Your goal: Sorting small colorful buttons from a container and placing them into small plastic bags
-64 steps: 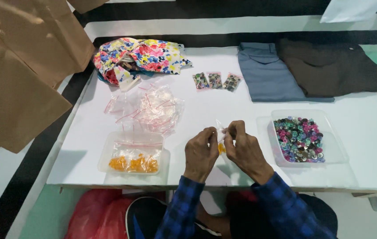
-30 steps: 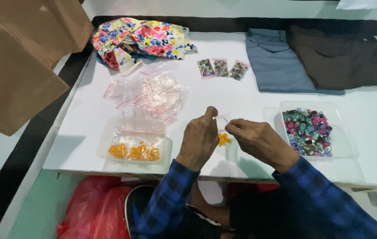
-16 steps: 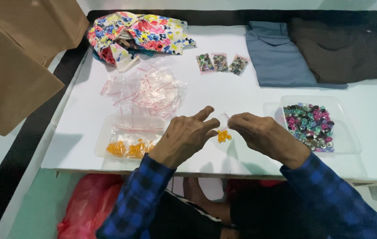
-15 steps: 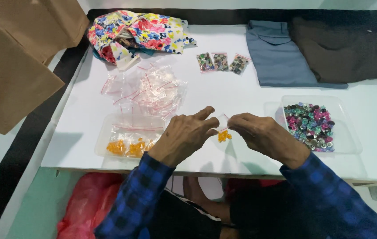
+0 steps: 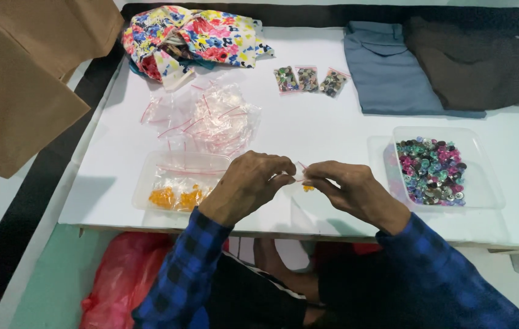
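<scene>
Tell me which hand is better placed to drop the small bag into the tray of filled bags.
Left, probably. The left hand pinches the small bag together with the right hand, and the tray of filled bags lies right beside the left hand.

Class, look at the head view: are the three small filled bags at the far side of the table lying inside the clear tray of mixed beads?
No: the three small filled bags lie on the bare white table, well apart from the clear tray.
</scene>
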